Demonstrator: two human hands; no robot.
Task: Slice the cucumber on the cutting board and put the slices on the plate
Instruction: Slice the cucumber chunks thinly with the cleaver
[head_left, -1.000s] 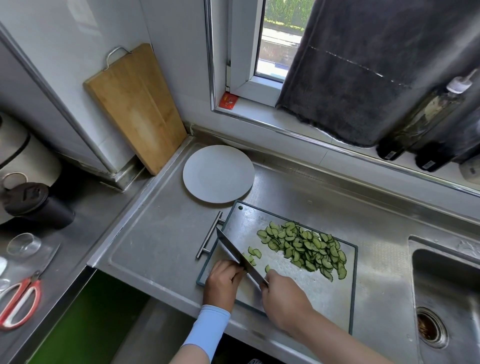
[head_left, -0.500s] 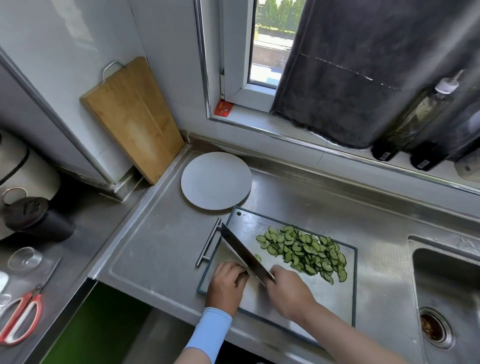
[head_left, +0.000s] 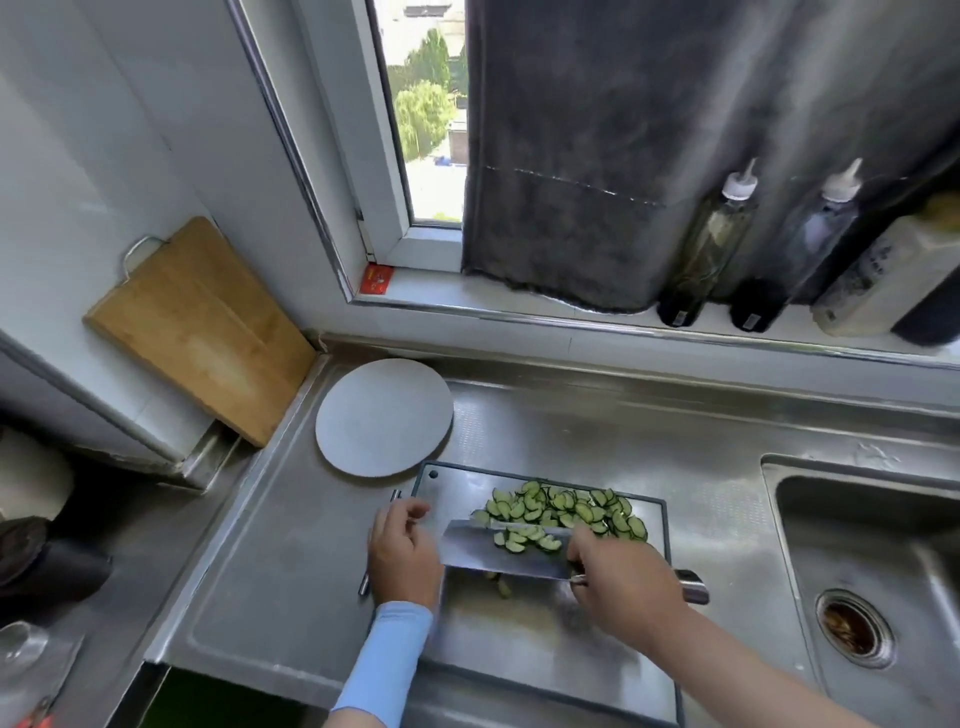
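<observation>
A pile of thin cucumber slices (head_left: 569, 506) lies along the far edge of the grey cutting board (head_left: 545, 639). My right hand (head_left: 623, 577) grips the handle of a cleaver (head_left: 483, 558), which is held flat just above the board. Several slices rest on the blade. One small cucumber piece (head_left: 503, 587) lies on the board under the blade's near edge. My left hand (head_left: 405, 551) sits at the blade's left end over the board's left rim, fingers loosely curled and holding nothing. The white plate (head_left: 384, 415) stands bare beyond the board's far left corner.
A wooden board (head_left: 202, 327) leans on the wall left of the plate. The sink (head_left: 857, 571) is on the right. Bottles (head_left: 711, 244) line the sill under a dark cloth (head_left: 597, 156). A metal bar (head_left: 379, 540) lies beside the cutting board. A black cup (head_left: 47, 566) stands far left.
The cleaver has turned from an edge-down, diagonal position to lying flat across the board with slices on it. My left hand shifted to the blade's left end. The view tilted up.
</observation>
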